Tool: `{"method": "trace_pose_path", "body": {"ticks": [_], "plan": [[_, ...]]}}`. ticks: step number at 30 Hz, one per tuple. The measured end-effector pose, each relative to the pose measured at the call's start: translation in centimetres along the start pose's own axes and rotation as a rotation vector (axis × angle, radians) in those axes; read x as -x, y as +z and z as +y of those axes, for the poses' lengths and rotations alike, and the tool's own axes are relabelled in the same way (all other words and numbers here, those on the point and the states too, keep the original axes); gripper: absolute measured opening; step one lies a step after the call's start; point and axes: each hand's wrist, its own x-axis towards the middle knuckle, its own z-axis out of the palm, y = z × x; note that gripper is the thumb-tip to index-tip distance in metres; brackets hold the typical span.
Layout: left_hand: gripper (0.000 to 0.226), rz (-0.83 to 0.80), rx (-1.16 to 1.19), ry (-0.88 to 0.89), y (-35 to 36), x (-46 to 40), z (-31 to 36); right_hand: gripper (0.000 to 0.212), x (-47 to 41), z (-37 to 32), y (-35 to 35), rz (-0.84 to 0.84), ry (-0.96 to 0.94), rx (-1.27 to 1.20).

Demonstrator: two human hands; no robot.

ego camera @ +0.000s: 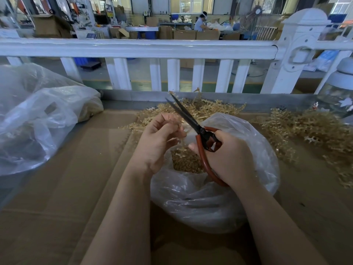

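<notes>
I have the left hand (158,138) raised over the mouth of the clear, crumpled plastic bag (210,203), fingertips and thumb pinching a thin, pale gold plastic sprig (182,144) that hangs down from the pinch. I hold it there so that whatever gets snipped off drops straight into the bag, onto the heap of small gold cut pieces (187,161) already inside.

The right hand (227,157) is curled round the red looped handles of the long black-bladed scissors (191,119). The blades are parted and point up and away from me. That puts the sharp ends clear of the left fingers, with the pivot close to the sprig. I judge the next cut calls for bringing the blades down to the stem just under the pinch.

The bag sits right in front of me on the brown cardboard sheet (76,169) covering the desk, so both wrists can work low. The uncut stock, a tangled pile of gold branched plastic strips (305,129), lies behind and to the right within reach. A second, larger translucent bag (38,115) slumps at the far left, well apart from the work.
</notes>
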Motion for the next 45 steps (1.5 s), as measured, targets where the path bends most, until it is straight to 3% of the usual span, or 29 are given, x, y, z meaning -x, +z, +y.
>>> {"method": "trace_pose_path", "body": {"ticks": [7,15,19,23,28,33,39,45], "plan": [[0.026,0.004,0.154,-0.081,0.0,-0.1,0.4,0.025,-0.8,-0.5,-0.8,-0.082,0.318,-0.519],[0.026,-0.029,0.121,-0.075,0.1,0.0,0.6,0.018,-0.6,-1.9,-2.1,-0.167,0.363,-0.841],[0.01,-0.077,0.133,-0.055,0.2,0.0,0.5,0.01,-0.6,-2.1,-1.8,-0.202,0.349,-0.872],[0.011,-0.118,0.098,-0.072,0.0,0.0,0.4,0.006,-0.8,-1.6,-1.3,-0.153,0.367,-0.755],[0.022,-0.138,0.055,-0.257,-0.7,0.3,0.7,0.017,-0.8,-1.3,-1.5,-0.137,0.384,-0.805],[0.013,-0.264,-0.151,-0.343,-0.7,0.9,0.8,0.023,-0.7,-1.6,-1.9,-0.136,0.398,-0.924],[0.006,-0.166,0.16,-0.226,-0.7,0.7,1.0,0.006,-0.7,-1.6,-2.0,-0.085,0.403,-1.012],[0.003,-0.046,0.367,-0.134,-0.3,0.4,1.0,0.008,-0.7,-1.8,-2.0,-0.098,0.358,-0.951]]}}
